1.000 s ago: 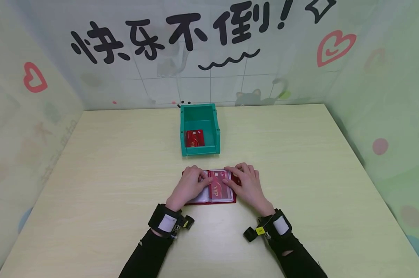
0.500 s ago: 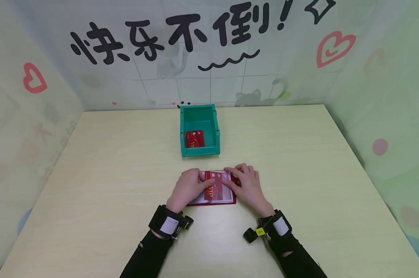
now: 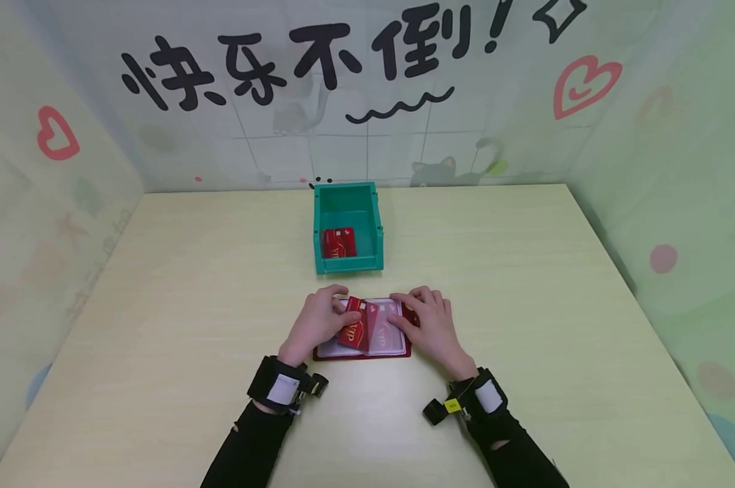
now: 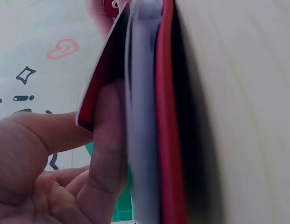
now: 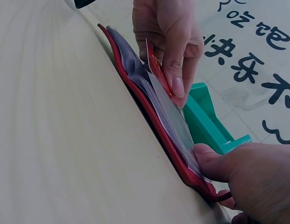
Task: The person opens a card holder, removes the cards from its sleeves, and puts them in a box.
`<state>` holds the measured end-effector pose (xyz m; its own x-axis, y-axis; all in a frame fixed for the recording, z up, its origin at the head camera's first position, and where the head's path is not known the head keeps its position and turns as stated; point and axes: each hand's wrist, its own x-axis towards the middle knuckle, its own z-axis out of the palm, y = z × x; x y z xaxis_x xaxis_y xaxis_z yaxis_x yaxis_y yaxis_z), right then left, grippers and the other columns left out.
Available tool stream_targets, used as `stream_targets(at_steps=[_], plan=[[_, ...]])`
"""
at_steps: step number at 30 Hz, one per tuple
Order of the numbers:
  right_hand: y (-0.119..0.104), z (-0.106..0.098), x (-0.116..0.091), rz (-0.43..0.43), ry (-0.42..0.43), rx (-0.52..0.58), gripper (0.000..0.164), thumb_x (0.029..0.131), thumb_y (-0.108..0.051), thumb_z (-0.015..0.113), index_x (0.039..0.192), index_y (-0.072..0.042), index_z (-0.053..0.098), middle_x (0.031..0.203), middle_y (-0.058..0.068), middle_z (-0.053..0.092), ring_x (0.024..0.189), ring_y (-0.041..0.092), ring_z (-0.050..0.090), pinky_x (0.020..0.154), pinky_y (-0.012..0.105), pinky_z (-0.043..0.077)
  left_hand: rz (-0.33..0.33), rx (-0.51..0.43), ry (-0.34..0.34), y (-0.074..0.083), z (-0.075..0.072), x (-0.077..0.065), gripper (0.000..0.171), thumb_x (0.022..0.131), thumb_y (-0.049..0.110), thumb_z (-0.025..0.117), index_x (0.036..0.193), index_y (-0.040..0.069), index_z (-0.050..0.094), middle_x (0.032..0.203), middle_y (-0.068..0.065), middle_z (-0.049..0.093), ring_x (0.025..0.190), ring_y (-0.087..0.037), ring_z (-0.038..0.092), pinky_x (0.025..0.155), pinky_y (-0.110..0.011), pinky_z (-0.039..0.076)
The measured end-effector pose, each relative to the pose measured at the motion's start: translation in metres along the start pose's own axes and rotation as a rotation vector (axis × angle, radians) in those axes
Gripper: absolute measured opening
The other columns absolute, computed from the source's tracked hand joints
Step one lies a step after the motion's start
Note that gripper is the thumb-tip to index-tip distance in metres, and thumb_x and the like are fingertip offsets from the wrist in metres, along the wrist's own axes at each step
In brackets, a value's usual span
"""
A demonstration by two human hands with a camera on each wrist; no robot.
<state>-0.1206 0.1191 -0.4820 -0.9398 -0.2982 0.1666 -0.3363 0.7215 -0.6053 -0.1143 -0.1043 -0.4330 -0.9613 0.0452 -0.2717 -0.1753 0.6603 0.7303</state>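
An open red card holder (image 3: 388, 346) with clear plastic sleeves lies in front of me. A red VIP card (image 3: 355, 329) sits tilted, its right part still under a clear sleeve and its left part out. My left hand (image 3: 315, 320) pinches the card between thumb and fingers; the left wrist view shows a finger behind the card (image 4: 100, 81). At the holder's right side, my right hand (image 3: 433, 327) grips the edge. Its thumb (image 5: 210, 161) presses on the sleeve in the right wrist view, with a finger under the cover.
Behind the holder stands a green bin (image 3: 349, 266) with red cards (image 3: 340, 242) in it. Printed wall sheets (image 3: 221, 156) border the light wooden table (image 3: 160, 339) at the back and both sides.
My left hand has moved left, drawing the VIP card partly out of the sleeve and tilting it. The right hand has stayed at the holder's right edge.
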Motion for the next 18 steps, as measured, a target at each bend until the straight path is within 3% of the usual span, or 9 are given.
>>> stream_targets(at_steps=[5,12,14,18], plan=[[0.0,0.002,-0.001,-0.01,0.008,-0.009,0.045,0.088,-0.032,0.077,0.129,-0.016,0.068,0.114,0.011,0.056,0.109,0.029,0.045,0.089,0.043,0.033,0.022,0.004,0.012,0.003,-0.01,0.0,0.057,0.092,0.015,0.073,0.143,0.006,0.05,0.104,-0.017,0.069,0.098,-0.028,0.067,0.084,-0.041,0.061],[-0.002,0.001,0.0,-0.014,0.011,-0.009,0.044,0.088,-0.032,0.077,0.129,-0.016,0.068,0.112,0.011,0.056,0.107,0.029,0.045,0.089,0.044,0.033,0.076,0.015,0.071,0.02,-0.038,0.005,0.05,0.095,0.013,0.069,0.143,0.007,0.052,0.113,-0.019,0.063,0.094,-0.029,0.063,0.077,-0.037,0.061],[-0.002,0.001,0.0,-0.016,0.01,-0.012,0.044,0.089,-0.032,0.076,0.129,-0.016,0.068,0.112,0.012,0.056,0.107,0.029,0.045,0.088,0.043,0.032,0.13,0.019,0.117,0.027,-0.045,0.01,0.051,0.096,0.01,0.067,0.144,0.005,0.05,0.12,-0.021,0.062,0.097,-0.031,0.062,0.081,-0.04,0.06],[0.0,0.001,0.0,-0.02,0.017,-0.019,0.044,0.089,-0.032,0.076,0.128,-0.016,0.069,0.112,0.011,0.057,0.107,0.029,0.045,0.088,0.043,0.032,0.236,0.042,0.21,0.041,-0.051,0.027,0.056,0.096,0.004,0.064,0.148,0.004,0.045,0.14,-0.021,0.055,0.12,-0.036,0.057,0.1,-0.049,0.054]])
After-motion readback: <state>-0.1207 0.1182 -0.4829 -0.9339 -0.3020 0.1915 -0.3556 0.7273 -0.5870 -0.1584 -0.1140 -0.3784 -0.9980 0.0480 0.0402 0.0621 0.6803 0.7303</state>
